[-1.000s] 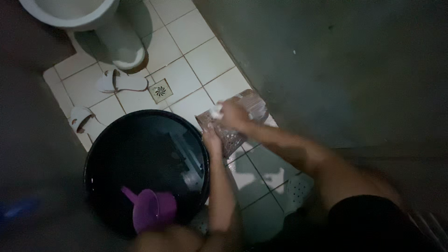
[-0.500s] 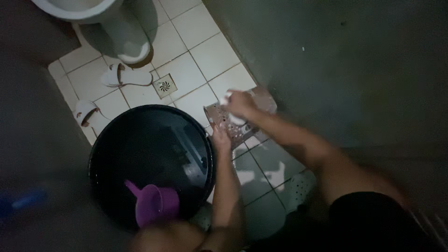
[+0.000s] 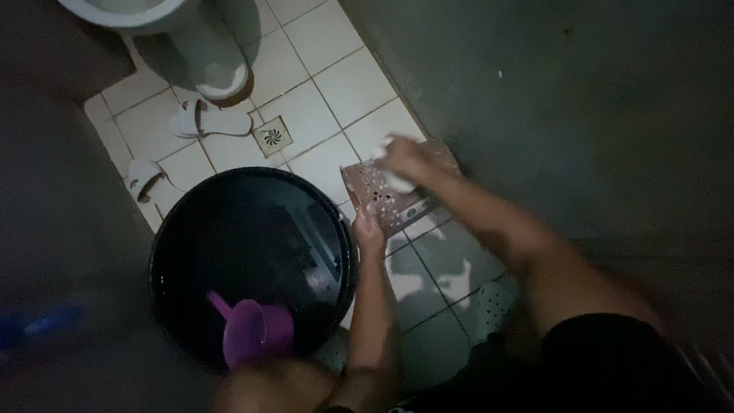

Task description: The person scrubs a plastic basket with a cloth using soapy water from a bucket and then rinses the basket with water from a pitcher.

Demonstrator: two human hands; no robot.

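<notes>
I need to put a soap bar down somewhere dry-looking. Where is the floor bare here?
Bare tiles lie between the floor drain and the perforated brown panel, and beside the toilet base. It is crowded left of the black tub, by the white slippers, and where both hands work the panel.

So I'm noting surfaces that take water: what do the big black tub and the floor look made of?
The black tub looks like smooth plastic: dark, glossy, thin-rimmed, with water mirroring light. The floor seems to be glazed white ceramic tile, square, with dark grout lines and a wet sheen. Dim light leaves both uncertain.
</notes>
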